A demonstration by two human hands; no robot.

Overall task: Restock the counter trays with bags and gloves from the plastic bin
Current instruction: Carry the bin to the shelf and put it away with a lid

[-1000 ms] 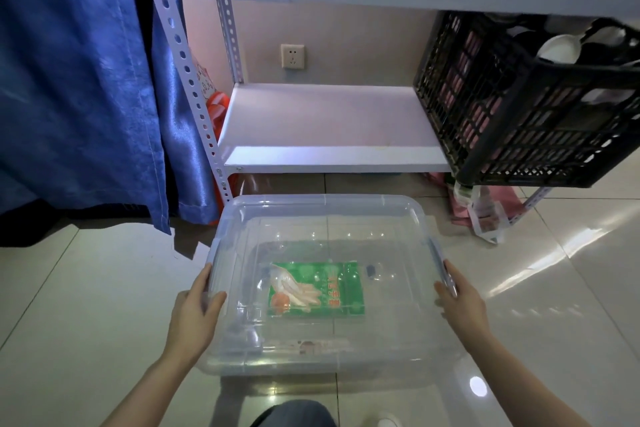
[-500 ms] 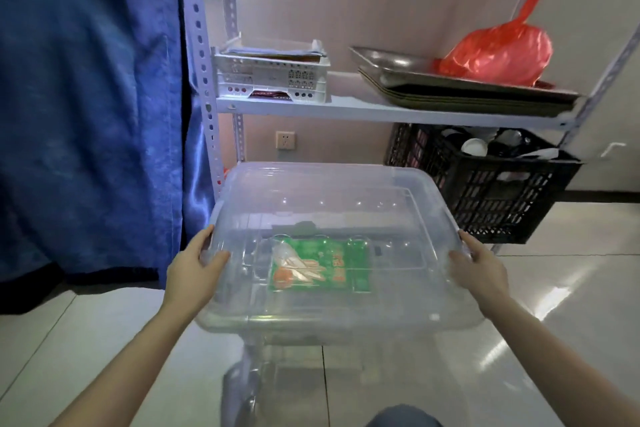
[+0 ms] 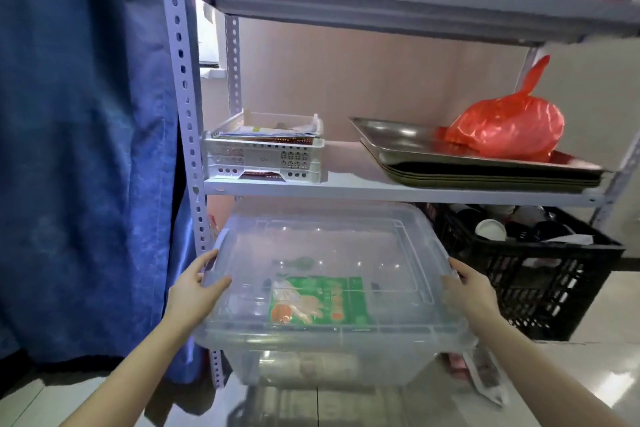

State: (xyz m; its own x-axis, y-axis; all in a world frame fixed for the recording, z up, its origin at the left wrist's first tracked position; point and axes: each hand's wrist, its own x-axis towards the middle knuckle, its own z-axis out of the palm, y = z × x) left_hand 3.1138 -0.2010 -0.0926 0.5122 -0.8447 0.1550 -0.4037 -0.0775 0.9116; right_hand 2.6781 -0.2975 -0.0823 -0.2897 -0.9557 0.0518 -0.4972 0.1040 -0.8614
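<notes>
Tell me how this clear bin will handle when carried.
Likely light: the clear bin looks mostly empty. The green packet inside may slide if tilted. Its plastic sides could flex where left hand and right hand grip.

Plastic bin: clear, rectangular, up off the floor and held level in front of the shelving.
Lid: see-through, sitting flat on the rim.
Green packet: lying flat on the bin's bottom near the middle, printed with a glove picture and seen through the lid.
Grip: left hand on the left edge, right hand on the right edge, thumbs on top.
</notes>
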